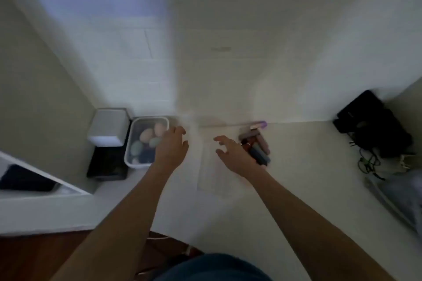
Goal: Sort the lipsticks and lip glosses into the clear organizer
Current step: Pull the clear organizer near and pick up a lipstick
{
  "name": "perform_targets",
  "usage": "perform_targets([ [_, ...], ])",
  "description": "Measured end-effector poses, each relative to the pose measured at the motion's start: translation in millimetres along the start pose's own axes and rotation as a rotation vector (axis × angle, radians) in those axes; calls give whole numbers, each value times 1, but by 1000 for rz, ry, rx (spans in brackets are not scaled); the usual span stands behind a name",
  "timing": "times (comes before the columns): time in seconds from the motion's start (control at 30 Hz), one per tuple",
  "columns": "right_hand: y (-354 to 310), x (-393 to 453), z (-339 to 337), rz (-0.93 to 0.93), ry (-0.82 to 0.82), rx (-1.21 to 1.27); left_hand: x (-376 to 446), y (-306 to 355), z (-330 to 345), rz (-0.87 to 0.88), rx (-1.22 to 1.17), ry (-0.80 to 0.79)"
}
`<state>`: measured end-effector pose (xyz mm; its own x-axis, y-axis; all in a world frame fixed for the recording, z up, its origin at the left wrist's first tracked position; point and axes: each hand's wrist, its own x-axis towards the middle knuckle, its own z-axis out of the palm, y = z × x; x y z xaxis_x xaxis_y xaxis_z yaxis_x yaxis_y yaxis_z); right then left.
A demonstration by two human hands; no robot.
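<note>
A heap of several lipsticks and lip glosses (257, 143) lies on the white counter near the back wall, with one purple tube (260, 124) at its far end. A faint, blurred clear organizer (209, 178) sits on the counter between my two hands. My left hand (172, 146) hovers at the organizer's left side, fingers apart and holding nothing. To the organizer's right, my right hand (235, 153) has its fingers spread; it touches the near left edge of the heap and holds nothing.
A clear bin of pastel egg-shaped sponges (146, 141) stands left of my left hand. A white box (108, 126) sits on a black box (106, 166) further left. A black pouch with cables (374, 125) lies at the right. The counter's front edge runs below.
</note>
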<state>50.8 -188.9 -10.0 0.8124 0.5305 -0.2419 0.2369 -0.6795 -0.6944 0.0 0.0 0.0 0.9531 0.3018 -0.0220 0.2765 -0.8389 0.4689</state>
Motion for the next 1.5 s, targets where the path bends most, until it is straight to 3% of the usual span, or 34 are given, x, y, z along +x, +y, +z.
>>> perform_targets([
  [0.17,-2,9,14,0,40,-177,-26,-5,25,-157,-174,-94],
  [0.43,7,18,21,75,79,-324,-35,11,51,-38,-144,-228],
  [0.63,13,8,19,272,-11,-600,-21,6,49,-8,-150,-162],
  [0.73,1,-6,9,281,19,-520,-19,-4,48,-59,-78,-63],
  [0.8,-16,-17,4,241,-95,-584,-25,-6,48,-131,-176,-11],
  [0.87,-13,-23,1,298,-274,-818,-35,-5,50,-171,-319,50],
  [0.9,-10,-16,-2,327,-216,-828,-42,-4,52,-189,-371,54],
  [0.93,-6,-16,2,374,-113,-596,-48,-4,55,-209,-407,35],
  [1.03,17,-2,1,149,178,-309,-63,-8,60,-222,-515,-82],
  [1.1,29,9,-15,43,288,-419,-66,-12,59,-213,-566,-169],
  [1.23,53,40,-52,48,346,-585,-60,-15,55,-180,-492,-314],
  [1.37,70,71,-64,48,128,-774,-54,-19,54,-98,-317,-331],
  [1.5,72,90,-61,10,-45,-757,-54,-20,58,-114,-337,-277],
])
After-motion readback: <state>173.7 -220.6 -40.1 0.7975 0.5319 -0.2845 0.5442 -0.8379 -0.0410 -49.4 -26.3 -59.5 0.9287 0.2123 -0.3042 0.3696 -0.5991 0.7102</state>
